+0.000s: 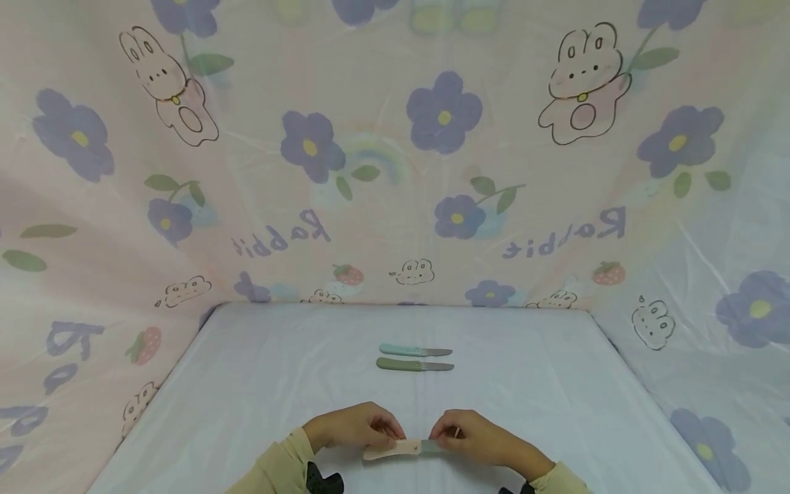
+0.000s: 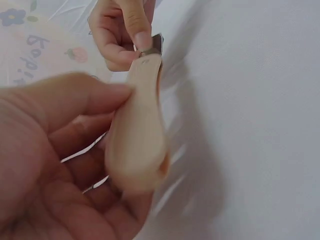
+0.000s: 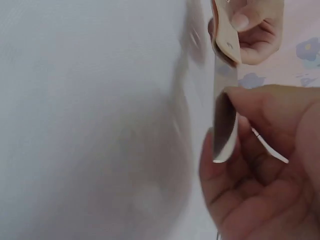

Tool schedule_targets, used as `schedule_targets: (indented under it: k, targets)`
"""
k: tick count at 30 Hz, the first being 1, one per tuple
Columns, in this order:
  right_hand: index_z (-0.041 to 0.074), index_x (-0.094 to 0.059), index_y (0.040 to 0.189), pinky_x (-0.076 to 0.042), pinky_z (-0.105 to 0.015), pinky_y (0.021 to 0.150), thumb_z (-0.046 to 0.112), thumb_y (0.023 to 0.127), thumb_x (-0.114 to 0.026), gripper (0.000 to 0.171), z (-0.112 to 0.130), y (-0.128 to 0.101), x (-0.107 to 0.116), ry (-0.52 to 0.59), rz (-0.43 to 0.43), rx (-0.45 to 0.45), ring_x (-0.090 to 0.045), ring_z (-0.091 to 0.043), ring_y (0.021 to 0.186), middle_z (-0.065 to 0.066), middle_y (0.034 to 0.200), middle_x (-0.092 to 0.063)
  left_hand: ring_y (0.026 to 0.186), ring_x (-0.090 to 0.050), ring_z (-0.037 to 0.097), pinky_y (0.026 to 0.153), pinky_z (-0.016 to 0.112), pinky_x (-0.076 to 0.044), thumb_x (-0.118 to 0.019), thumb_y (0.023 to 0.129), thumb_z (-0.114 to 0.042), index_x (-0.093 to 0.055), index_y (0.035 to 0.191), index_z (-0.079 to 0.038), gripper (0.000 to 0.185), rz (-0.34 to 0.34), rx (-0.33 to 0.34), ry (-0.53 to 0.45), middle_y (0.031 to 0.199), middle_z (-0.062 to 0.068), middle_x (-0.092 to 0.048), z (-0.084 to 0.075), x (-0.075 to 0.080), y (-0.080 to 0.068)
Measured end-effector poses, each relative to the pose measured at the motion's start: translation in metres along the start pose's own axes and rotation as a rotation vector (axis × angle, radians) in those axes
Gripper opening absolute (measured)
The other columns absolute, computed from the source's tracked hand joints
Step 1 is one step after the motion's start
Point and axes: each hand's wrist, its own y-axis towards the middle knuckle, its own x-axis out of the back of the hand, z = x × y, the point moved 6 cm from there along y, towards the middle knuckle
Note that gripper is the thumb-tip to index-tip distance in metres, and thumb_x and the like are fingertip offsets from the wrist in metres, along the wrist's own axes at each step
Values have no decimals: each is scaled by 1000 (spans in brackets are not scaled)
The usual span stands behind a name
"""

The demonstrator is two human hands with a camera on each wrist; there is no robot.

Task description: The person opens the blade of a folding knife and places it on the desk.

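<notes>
Between both hands, the beige knife (image 1: 400,449) is pinched: left hand (image 1: 352,427) on handle, right hand (image 1: 472,436) on blade.

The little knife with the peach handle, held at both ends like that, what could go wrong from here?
1. The right hand pinches the bare blade of the peach-handled knife, so a slip or twist could cut its fingers.
2. The left hand holds the handle only with its fingers; the knife might drop onto the white cloth.
3. The other two knives lie just beyond the hands and could be knocked.
</notes>
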Motion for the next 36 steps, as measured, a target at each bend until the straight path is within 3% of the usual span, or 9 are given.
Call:
schedule_targets:
  k: [6,10,14,19,21,25,31,36]
  targets:
    - [14,-66,96,-49,-21,63,11,87,-65,10,-5,5,5,-12,-96,-19,-54,-3,75,9,87,-61,72,-55,0,64,18,-48,-64,87,-16,-69,94,-16,8,-167,-93,345,80,-14,-61,-17,8,6]
    - [15,-66,91,-48,-21,61,11,86,-66,7,-9,10,15,-79,-196,-42,-53,-3,73,11,83,-59,70,-53,1,60,17,-47,-65,88,-15,-68,91,-18,5,-273,-100,445,79,-16,-58,-26,14,12]
    - [12,-66,88,-48,-21,60,7,85,-67,6,-8,19,23,-178,-270,-27,-52,-3,72,8,81,-59,70,-49,1,60,17,-45,-67,86,-16,-67,88,-18,3,-378,-108,560,77,-16,-56,-32,19,18]
    - [12,-66,83,-49,-22,62,3,80,-71,11,-6,33,32,-384,-405,-45,-52,-3,72,9,79,-58,79,-49,3,68,17,-45,-70,85,-19,-64,85,-17,6,-594,-212,885,81,-13,-56,-41,25,24]
    - [13,-66,81,-49,-22,63,2,77,-72,13,-6,39,36,-465,-459,-47,-52,-3,72,11,78,-57,82,-50,5,69,18,-46,-70,84,-19,-63,86,-17,7,-680,-244,970,83,-11,-57,-41,28,27]
    - [14,-67,77,-48,-22,62,3,75,-75,14,-12,49,41,-568,-508,-42,-52,-4,72,11,76,-57,79,-51,7,68,20,-46,-71,83,-16,-64,85,-15,8,-755,-248,1009,82,-9,-58,-37,32,35]
    - [15,-69,77,-49,-21,64,5,74,-76,13,-26,62,40,-626,-496,-58,-52,-4,73,12,75,-57,70,-48,10,60,22,-44,-73,81,-14,-63,80,-14,10,-831,-235,1029,74,-8,-51,-31,35,39]
    - [16,-69,75,-50,-22,66,6,74,-77,13,-31,65,38,-669,-506,-66,-55,-6,76,11,77,-59,70,-48,10,60,23,-44,-72,81,-17,-62,79,-14,11,-849,-211,987,74,-8,-50,-24,37,42]
